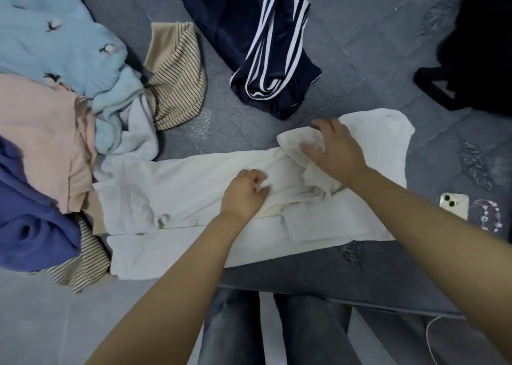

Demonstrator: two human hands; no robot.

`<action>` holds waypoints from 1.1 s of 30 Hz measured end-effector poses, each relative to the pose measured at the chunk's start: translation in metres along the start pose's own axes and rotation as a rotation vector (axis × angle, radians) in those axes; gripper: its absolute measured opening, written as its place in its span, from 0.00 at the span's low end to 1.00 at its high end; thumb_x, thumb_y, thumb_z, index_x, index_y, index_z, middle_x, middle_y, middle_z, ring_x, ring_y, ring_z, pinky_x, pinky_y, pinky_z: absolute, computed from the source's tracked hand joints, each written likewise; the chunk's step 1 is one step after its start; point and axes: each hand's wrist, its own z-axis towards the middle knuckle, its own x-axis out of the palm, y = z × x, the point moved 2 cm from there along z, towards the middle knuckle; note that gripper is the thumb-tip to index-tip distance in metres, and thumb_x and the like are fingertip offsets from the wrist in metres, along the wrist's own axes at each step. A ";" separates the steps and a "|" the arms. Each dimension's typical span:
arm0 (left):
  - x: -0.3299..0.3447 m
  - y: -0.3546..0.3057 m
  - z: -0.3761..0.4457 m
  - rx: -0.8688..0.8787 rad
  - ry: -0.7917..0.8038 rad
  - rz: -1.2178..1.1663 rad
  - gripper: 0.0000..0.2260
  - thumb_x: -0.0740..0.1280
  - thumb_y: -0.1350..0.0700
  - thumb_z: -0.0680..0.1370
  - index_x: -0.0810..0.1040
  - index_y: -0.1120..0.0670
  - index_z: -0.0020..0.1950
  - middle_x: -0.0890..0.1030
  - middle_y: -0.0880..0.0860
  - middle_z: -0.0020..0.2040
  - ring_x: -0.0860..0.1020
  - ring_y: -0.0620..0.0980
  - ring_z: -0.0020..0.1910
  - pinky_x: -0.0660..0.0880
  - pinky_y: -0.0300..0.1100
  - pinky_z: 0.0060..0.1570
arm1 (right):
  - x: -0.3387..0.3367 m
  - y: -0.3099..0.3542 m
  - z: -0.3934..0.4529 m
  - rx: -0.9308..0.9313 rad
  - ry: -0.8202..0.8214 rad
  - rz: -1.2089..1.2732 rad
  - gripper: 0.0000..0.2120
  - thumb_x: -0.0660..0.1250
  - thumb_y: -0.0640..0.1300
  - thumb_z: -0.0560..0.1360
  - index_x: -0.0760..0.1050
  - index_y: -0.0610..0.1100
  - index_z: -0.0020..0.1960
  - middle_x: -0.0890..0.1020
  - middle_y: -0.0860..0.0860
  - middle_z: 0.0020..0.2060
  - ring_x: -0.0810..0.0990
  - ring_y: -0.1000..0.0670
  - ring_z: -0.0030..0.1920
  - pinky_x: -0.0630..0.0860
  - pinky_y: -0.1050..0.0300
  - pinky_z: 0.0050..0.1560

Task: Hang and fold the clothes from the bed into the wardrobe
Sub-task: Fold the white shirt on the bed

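Folding is under way on the white garment [180,187], which lies spread along the near edge of the grey bed [346,59], and we take it as our landmark. Our left hand [245,194] pinches a fold of cloth at its middle, fingers curled tight on the fabric. Our right hand [333,149] rests further along toward its right end, fingers loosely spread on a rumpled cream flap [297,143]; we cannot tell whether it grips or only presses. To do this well, we should pin the middle while the right hand draws the flap flat, smoothing creases before the next fold. Left of the garment sits the unfolded pile [50,120]; beyond it, navy striped shorts [266,51]; just right of it, a phone [454,205].
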 end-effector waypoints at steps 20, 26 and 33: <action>0.092 -0.096 -0.041 0.450 -0.053 -0.026 0.08 0.71 0.57 0.76 0.80 0.59 0.52 0.81 0.50 0.50 0.77 0.48 0.45 0.72 0.39 0.49 | -0.053 -0.142 -0.127 0.011 -0.174 0.641 0.10 0.60 0.48 0.82 0.74 0.46 0.59 0.79 0.52 0.55 0.78 0.51 0.57 0.74 0.54 0.57; 0.113 -0.091 -0.057 0.473 0.217 0.242 0.05 0.69 0.58 0.77 0.81 0.55 0.52 0.80 0.51 0.46 0.77 0.52 0.46 0.69 0.45 0.48 | -0.016 -0.178 -0.191 0.060 -0.001 0.558 0.08 0.60 0.48 0.80 0.76 0.50 0.56 0.78 0.55 0.55 0.73 0.63 0.58 0.70 0.78 0.50; 0.088 -0.103 0.008 0.182 0.112 -0.074 0.02 0.71 0.50 0.77 0.82 0.46 0.47 0.84 0.44 0.43 0.79 0.42 0.39 0.72 0.34 0.40 | -0.004 -0.186 -0.133 0.209 -0.157 0.804 0.04 0.63 0.47 0.80 0.76 0.54 0.50 0.80 0.64 0.45 0.76 0.66 0.47 0.72 0.68 0.48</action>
